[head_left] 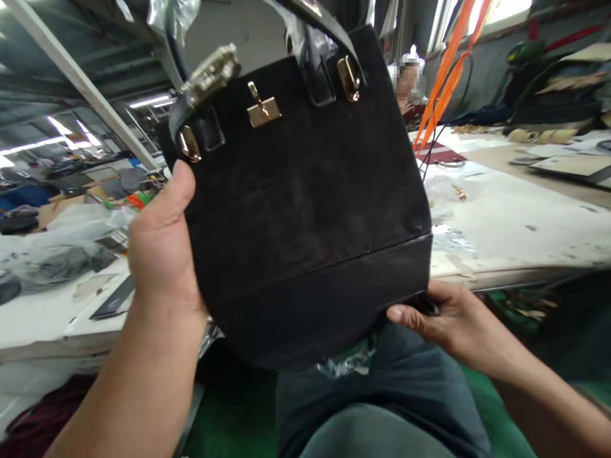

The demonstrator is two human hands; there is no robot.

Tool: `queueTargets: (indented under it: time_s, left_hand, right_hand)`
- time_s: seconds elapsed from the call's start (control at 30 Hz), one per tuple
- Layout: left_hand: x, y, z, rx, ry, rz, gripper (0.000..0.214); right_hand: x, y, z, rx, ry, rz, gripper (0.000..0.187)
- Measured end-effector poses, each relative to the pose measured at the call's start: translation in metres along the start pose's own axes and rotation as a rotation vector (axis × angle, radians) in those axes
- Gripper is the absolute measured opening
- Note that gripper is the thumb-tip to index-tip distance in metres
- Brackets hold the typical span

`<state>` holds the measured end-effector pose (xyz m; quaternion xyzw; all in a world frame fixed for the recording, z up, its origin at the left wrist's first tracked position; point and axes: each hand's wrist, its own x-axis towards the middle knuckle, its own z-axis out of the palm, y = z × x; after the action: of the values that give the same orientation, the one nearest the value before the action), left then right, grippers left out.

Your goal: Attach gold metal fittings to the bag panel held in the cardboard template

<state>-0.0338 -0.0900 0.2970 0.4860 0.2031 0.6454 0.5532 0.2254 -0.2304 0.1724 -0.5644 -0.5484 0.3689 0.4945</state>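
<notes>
A black handbag (305, 191) is held up in front of me, tilted, its broad face toward the camera. Gold-coloured fittings sit along its top, with a turn-lock clasp (264, 109) in the middle. Clear plastic wraps parts of the handles (329, 25). My left hand (165, 235) grips the bag's left edge, thumb on the front, other fingers hidden behind. At the lower right corner my right hand (439, 318) pinches the bottom edge, its thumb on the front. A crumpled piece of clear plastic (348, 364) shows beneath the bag.
A white worktable (534, 222) runs along the right, bearing small gold-coloured pieces (459, 192) and flat sheets (573, 162). Orange straps (443, 76) hang above it. On the left table lie plastic bags (62, 248) and assorted materials. Another person (409, 89) is at the far side.
</notes>
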Motion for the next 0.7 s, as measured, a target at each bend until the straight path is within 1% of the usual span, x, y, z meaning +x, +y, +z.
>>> queueTargets:
  time_s: [0.07, 0.1, 0.13, 0.2, 0.27, 0.33, 0.37, 0.4, 0.47, 0.5, 0.53, 0.6, 0.63, 0.7]
  left_hand:
    - [0.006, -0.015, -0.004, -0.067, -0.147, -0.101, 0.044]
    - [0.009, -0.025, -0.009, -0.111, -0.187, -0.148, 0.043]
    - [0.013, -0.038, -0.016, -0.152, -0.198, -0.199, 0.041]
    - [0.017, -0.069, -0.033, -0.196, -0.178, -0.316, 0.039]
    - [0.016, -0.107, -0.053, -0.172, -0.180, -0.441, 0.040]
    - [0.008, -0.147, -0.070, -0.101, -0.147, -0.546, 0.042]
    - [0.001, -0.166, -0.077, -0.063, -0.119, -0.616, 0.043]
    - [-0.006, -0.185, -0.082, -0.032, -0.100, -0.687, 0.044]
    - [-0.022, -0.216, -0.087, 0.005, -0.074, -0.755, 0.047]
    - [-0.029, -0.228, -0.088, 0.018, -0.068, -0.776, 0.048]
    - [-0.034, -0.238, -0.088, 0.029, -0.067, -0.786, 0.050]
    - [-0.040, -0.250, -0.089, 0.058, -0.081, -0.794, 0.054]
    - [-0.040, -0.255, -0.089, 0.080, -0.094, -0.787, 0.056]
    - [-0.036, -0.261, -0.092, 0.147, -0.126, -0.756, 0.059]
  right_hand:
    - [0.008, 0.023, 0.005, -0.033, 0.082, 0.026, 0.041]
    - [0.012, 0.038, 0.007, -0.050, 0.109, 0.037, 0.042]
    - [0.016, 0.053, 0.009, -0.065, 0.131, 0.047, 0.045]
    - [0.019, 0.087, 0.011, -0.118, 0.128, 0.087, 0.051]
    - [0.020, 0.120, 0.010, -0.227, 0.074, 0.163, 0.055]
    - [0.020, 0.147, 0.008, -0.320, 0.044, 0.217, 0.055]
    - [0.021, 0.157, 0.007, -0.344, 0.060, 0.228, 0.056]
    - [0.023, 0.163, 0.006, -0.353, 0.102, 0.227, 0.059]
    - [0.030, 0.167, 0.003, -0.366, 0.223, 0.228, 0.070]
    - [0.034, 0.166, 0.001, -0.380, 0.281, 0.236, 0.075]
    - [0.040, 0.163, -0.001, -0.394, 0.312, 0.245, 0.078]
    - [0.051, 0.156, -0.007, -0.426, 0.309, 0.270, 0.078]
    - [0.056, 0.155, -0.011, -0.454, 0.281, 0.282, 0.075]
    - [0.064, 0.155, -0.018, -0.539, 0.186, 0.294, 0.065]
